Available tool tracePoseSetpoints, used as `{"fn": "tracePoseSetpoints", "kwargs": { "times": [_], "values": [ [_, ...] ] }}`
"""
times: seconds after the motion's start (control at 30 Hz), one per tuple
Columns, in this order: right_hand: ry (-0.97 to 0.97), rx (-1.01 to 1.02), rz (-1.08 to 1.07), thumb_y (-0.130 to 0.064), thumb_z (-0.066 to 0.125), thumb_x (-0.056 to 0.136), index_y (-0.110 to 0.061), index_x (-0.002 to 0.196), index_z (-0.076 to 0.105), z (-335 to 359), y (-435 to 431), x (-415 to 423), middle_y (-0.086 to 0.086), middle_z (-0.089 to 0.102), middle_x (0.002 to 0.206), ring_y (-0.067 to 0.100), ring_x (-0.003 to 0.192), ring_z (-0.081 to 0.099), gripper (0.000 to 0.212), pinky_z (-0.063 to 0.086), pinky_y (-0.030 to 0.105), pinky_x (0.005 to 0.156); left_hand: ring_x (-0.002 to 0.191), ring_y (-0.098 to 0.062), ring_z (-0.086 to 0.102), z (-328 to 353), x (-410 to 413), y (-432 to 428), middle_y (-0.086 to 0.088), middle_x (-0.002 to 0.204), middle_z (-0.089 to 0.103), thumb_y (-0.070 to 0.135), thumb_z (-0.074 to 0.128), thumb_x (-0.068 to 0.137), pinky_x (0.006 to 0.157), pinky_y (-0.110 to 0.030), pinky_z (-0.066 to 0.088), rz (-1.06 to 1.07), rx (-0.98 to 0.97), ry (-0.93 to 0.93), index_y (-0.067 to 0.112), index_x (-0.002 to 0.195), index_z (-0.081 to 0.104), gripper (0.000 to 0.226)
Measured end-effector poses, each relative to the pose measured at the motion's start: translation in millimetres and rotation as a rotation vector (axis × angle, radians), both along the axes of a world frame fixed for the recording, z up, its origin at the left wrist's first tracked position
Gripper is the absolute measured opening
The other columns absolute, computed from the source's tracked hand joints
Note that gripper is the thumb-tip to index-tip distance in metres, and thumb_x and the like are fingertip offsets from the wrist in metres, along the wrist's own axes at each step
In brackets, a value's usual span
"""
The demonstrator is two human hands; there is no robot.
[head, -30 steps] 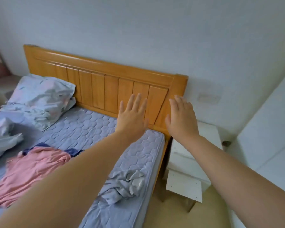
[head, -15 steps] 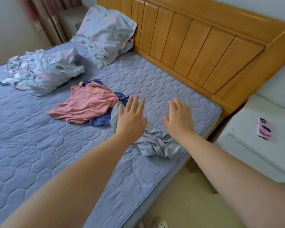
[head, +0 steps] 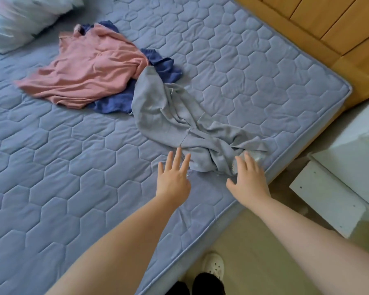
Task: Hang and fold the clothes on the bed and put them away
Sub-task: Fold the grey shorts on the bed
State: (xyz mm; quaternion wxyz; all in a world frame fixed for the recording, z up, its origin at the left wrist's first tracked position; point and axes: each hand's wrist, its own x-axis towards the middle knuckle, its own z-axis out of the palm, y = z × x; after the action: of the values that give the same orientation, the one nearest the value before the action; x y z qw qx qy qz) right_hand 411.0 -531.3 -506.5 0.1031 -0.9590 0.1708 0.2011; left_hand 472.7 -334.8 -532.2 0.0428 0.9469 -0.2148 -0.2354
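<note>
A crumpled grey garment [head: 170, 116] lies near the right edge of the blue quilted mattress [head: 62, 167]. Behind it a pink garment [head: 87, 69] rests on top of a dark blue one [head: 158, 67]. My left hand [head: 173, 179] hovers flat with fingers spread, just short of the grey garment's near end. My right hand [head: 248, 177] is also spread, its fingertips at the garment's bunched right end by the mattress edge. Neither hand holds anything.
A wooden headboard [head: 328, 24] runs along the top right. A white bedside cabinet [head: 345, 188] stands right of the bed. A floral pillow or bedding heap [head: 15, 20] lies at the top left. A white clog [head: 213, 267] is on the beige floor below.
My view has tilted down from the headboard to the mattress. Both open hands have come down close to the near end of the grey garment.
</note>
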Motion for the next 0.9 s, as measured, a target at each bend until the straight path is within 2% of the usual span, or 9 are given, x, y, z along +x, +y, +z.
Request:
{"fn": "tracePoseSetpoints", "kwargs": {
  "times": [0.13,0.23,0.43,0.5,0.57,0.67,0.77,0.83,0.9],
  "values": [
    [0.106,-0.027,0.057,-0.051,0.052,0.09,-0.026,0.151,-0.007,-45.7,-1.3,16.5,0.007,-0.018,0.158,0.027,0.146,-0.003,0.089,0.02,0.051,0.113,0.144,-0.026,-0.022,-65.2,7.1,3.6,0.0,0.156,-0.027,0.046,0.041,0.097,0.115,-0.058,0.002,0.063,0.058,0.076,0.034,0.147,-0.021,0.081],
    [0.076,-0.066,0.107,-0.061,0.058,0.081,-0.034,0.148,-0.017,-78.5,9.4,43.4,0.005,-0.024,0.156,0.026,0.146,-0.01,0.104,0.017,0.057,0.112,0.143,-0.026,-0.026,-112.9,5.9,14.2,-0.001,0.155,-0.031,0.067,0.036,0.09,0.11,-0.066,0.007,0.087,0.137,0.135,0.036,0.145,-0.025,0.088],
    [0.117,0.011,0.022,-0.069,0.064,0.07,-0.04,0.147,-0.017,-147.0,29.3,74.8,0.007,-0.013,0.158,0.026,0.146,-0.006,0.116,0.011,0.062,0.113,0.142,-0.03,-0.028,-158.7,-1.1,22.6,-0.007,0.154,-0.031,0.075,0.015,0.086,0.105,-0.071,-0.001,0.005,0.175,0.044,0.03,0.142,-0.03,0.085],
    [0.09,-0.022,0.004,-0.067,0.062,0.074,-0.04,0.149,-0.006,-159.3,28.8,76.3,0.008,0.001,0.158,0.027,0.145,0.002,0.105,0.013,0.06,0.113,0.142,-0.03,-0.028,-161.5,-0.6,24.0,-0.008,0.154,-0.03,0.075,0.014,0.086,0.105,-0.071,-0.003,-0.005,0.158,0.031,0.031,0.142,-0.029,0.084],
    [-0.031,-0.044,-0.007,-0.05,0.061,0.083,-0.036,0.149,0.016,-163.1,26.5,79.6,0.012,0.024,0.15,0.031,0.139,0.02,0.081,0.022,0.057,0.11,0.142,-0.03,-0.028,-162.0,-0.7,25.9,-0.008,0.155,-0.03,0.075,0.014,0.086,0.105,-0.07,-0.004,-0.007,0.155,0.032,0.031,0.142,-0.029,0.084],
    [-0.23,0.155,-0.169,-0.02,0.054,0.088,-0.018,0.127,0.054,-150.3,17.5,86.9,0.017,0.056,0.121,0.039,0.114,0.049,0.039,0.04,0.045,0.095,0.142,-0.03,-0.027,-160.1,0.4,27.9,-0.007,0.155,-0.029,0.075,0.017,0.086,0.106,-0.07,-0.003,-0.01,0.133,0.064,0.031,0.144,-0.027,0.085],
    [-0.189,0.346,-0.324,-0.016,0.051,0.091,-0.014,0.112,0.065,-122.2,10.8,93.5,0.015,0.066,0.108,0.037,0.102,0.057,0.025,0.037,0.031,0.073,0.143,-0.027,-0.025,-150.3,3.3,31.6,-0.004,0.156,-0.026,0.072,0.026,0.088,0.108,-0.068,-0.001,-0.004,0.069,0.107,0.032,0.148,-0.02,0.085],
    [-0.134,0.424,-0.362,-0.013,0.052,0.09,-0.012,0.103,0.067,-105.5,8.0,93.2,0.013,0.068,0.1,0.035,0.098,0.059,0.02,0.04,0.033,0.071,0.145,-0.025,-0.021,-135.8,4.0,34.3,-0.003,0.158,-0.023,0.061,0.037,0.092,0.111,-0.065,0.001,0.042,-0.022,0.114,0.031,0.15,-0.016,0.084],
    [-0.106,0.559,-0.457,-0.003,0.051,0.087,-0.009,0.094,0.068,-88.6,6.1,89.9,0.015,0.068,0.095,0.034,0.097,0.061,0.019,0.049,0.041,0.079,0.146,-0.024,-0.016,-117.2,5.3,34.5,-0.005,0.159,-0.017,0.049,0.049,0.093,0.116,-0.057,0.002,0.109,-0.153,0.056,0.029,0.151,-0.011,0.085]
  ]
}}
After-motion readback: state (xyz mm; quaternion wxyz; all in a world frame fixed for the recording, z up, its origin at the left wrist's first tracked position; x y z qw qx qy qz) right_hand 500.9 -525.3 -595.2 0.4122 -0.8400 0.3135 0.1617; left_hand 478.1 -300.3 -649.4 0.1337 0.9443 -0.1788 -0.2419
